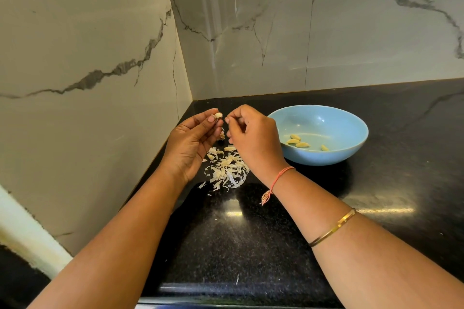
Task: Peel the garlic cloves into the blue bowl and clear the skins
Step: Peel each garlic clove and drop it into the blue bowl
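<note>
A black stone bench [251,233] fills a marble-walled corner. Near its back edge sits the blue bowl [326,158]. The left hand [190,143] pinches a garlic clove [218,115]. The right hand [253,138] is curled, fingertips pinched just beside the clove, its hold unclear. Skins [227,170] lie beneath. Four peeled cloves [302,145] lie in the bowl.

**Half-Hidden at the Fingertips**

The garlic clove [218,115] barely peeks out, mostly buried in the left hand [190,143]. The right hand [253,138] covers the blue bowl [351,120] at its near rim and part of the skins [226,170]. Whether it pinches a sliver is too small to tell. A brown scrap [221,136] between the hands is unclear. The forearms [125,246] run off the bottom edge.
</note>
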The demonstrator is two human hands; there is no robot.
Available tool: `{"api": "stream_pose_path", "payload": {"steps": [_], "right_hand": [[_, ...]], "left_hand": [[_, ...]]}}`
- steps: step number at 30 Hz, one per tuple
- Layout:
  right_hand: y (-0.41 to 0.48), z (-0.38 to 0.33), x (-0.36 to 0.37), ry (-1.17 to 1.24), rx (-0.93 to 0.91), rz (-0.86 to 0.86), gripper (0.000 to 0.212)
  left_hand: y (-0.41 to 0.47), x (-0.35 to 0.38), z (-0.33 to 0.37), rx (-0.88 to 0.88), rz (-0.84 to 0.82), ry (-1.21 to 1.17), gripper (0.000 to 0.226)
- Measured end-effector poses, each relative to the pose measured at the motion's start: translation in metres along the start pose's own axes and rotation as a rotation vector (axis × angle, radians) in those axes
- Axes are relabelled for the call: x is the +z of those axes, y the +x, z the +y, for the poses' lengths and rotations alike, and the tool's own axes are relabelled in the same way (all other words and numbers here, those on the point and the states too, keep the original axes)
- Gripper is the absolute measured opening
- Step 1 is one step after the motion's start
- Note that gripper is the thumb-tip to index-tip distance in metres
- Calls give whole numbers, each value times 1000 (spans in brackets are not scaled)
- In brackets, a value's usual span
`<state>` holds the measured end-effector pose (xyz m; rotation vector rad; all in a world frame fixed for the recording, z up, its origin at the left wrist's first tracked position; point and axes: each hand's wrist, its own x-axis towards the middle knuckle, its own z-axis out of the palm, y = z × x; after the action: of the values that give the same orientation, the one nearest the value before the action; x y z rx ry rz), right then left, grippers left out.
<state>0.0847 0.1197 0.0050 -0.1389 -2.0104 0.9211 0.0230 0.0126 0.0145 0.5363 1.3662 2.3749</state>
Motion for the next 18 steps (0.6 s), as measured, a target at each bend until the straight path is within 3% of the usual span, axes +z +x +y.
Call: {"api": "stream_pose_path", "payload": {"steps": [11,18], "right_hand": [[1,-2,1,13,-12,-9,16],[2,-1,1,91,83,-33,11]], "left_hand": [[-1,0,-6,105,-48,221,14],[0,-2,-5,60,-89,198,23]]}}
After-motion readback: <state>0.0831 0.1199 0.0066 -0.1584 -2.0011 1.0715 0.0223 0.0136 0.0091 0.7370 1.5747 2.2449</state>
